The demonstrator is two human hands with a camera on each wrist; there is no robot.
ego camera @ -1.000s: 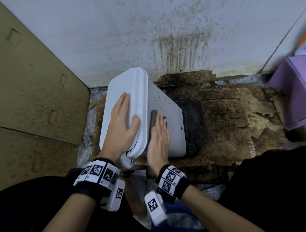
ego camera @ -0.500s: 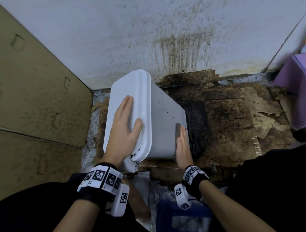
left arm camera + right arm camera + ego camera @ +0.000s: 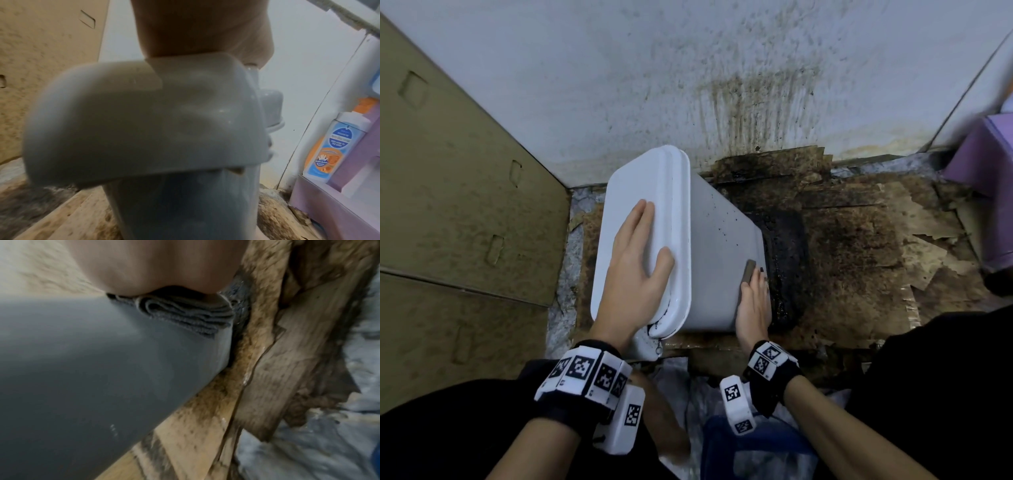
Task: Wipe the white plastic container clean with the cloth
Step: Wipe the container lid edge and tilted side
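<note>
Since a second ago my right hand has slid the cloth from up near the lid across the side wall to the container's bottom edge, where it sits now. My right fingers are straight, flat on the folded grey cloth, pressing it against the wall; the right wrist view shows the cloth's stacked folds squeezed under my palm, right at the edge next to the grimy cardboard.

My left hand is spread flat on the lid, fingers straight, thumb on the lid's rim, steadying it.

One white plastic container, and it lies tipped on its side on the floor, lid toward the left, base toward the dark patch. Dark specks dot the wall I'm wiping.

Outward: stained, peeling cardboard sheets under the container, a spattered white wall behind, one brown cardboard box on the left, one purple thing on the right. The left wrist view shows one sanitiser bottle beside that.
</note>
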